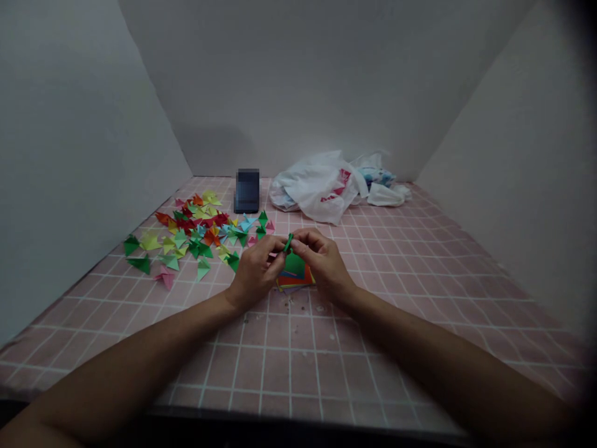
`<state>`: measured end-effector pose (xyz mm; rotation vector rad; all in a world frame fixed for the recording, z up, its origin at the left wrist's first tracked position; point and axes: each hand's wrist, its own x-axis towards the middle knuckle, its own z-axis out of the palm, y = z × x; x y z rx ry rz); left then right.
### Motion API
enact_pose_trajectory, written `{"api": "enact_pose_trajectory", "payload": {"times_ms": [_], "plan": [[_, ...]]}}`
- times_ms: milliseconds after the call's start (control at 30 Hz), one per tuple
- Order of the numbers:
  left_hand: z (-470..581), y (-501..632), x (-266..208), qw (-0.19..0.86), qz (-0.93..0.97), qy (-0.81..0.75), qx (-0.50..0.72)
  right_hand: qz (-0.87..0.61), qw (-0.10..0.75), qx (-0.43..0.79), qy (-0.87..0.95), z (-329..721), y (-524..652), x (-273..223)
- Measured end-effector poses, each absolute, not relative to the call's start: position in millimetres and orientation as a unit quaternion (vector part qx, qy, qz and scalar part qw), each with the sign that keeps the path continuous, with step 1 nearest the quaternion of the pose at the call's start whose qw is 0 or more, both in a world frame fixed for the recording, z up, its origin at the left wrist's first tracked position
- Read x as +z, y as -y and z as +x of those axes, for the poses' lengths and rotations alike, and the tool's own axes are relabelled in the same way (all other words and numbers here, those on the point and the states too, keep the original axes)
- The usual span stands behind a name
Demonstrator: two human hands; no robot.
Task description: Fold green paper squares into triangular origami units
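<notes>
Pinching small folded green paper point(288, 243) between left hand point(259, 266) and right hand point(325, 258), each grip pressed onto it. Paper held over stack of coloured sheets point(293, 266), green uppermost, on pink gridded worktop point(420, 298). Left: scattered folded paper pieces point(212, 236), many colours. Far: dark upright device point(247, 191); right of it, crumpled white plastic bag point(310, 183).

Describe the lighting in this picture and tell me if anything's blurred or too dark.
Head view: dim light, with a soft shadow on the back wall; head view: right-hand corners fall into darkness; head view: dark device is pixelated; head view: green paper between left hand and right hand is too small to show its folds clearly.
</notes>
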<state>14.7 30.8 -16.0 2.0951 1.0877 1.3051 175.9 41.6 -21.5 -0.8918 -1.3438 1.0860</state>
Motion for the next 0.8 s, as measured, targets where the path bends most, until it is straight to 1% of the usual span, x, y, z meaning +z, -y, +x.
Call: {"api": "enact_pose_trajectory", "payload": {"times_ms": [300, 800], "plan": [[13.9, -34.1, -20.2, 0.191, 0.770, -0.362, 0.490, -0.375, 0.561, 0.499, 0.544, 174.5, -41.3, -21.0], [13.4, -33.2, -21.4, 0.172, 0.779, -0.372, 0.475, -0.356, 0.556, 0.566, 0.493, 172.6, -39.0, -19.8]]}}
